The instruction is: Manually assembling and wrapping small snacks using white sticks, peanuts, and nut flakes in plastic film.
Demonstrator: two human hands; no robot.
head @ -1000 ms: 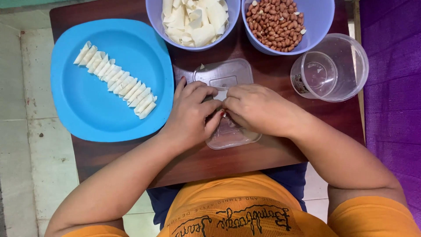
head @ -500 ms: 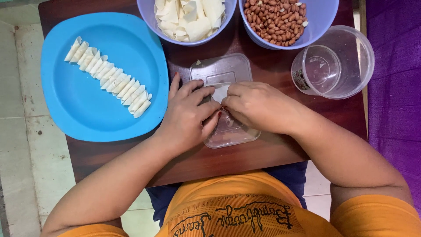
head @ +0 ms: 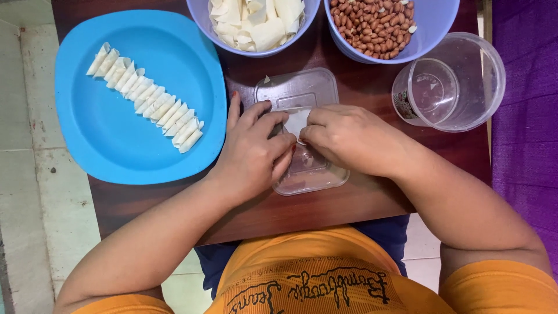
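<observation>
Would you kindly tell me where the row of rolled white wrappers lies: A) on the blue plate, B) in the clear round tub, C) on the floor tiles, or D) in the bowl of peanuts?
A: the rolled white wrappers lie in a diagonal row on the blue plate, to the left of both hands.

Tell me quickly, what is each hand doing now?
Left hand: closed, pinching the small white dough wrapper over the clear plastic lid.
Right hand: closed, pinching the same wrapper from its other side.

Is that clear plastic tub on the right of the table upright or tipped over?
Tipped over. The clear plastic tub lies on its side on the wooden table, its round mouth and base both visible, and looks empty.
</observation>
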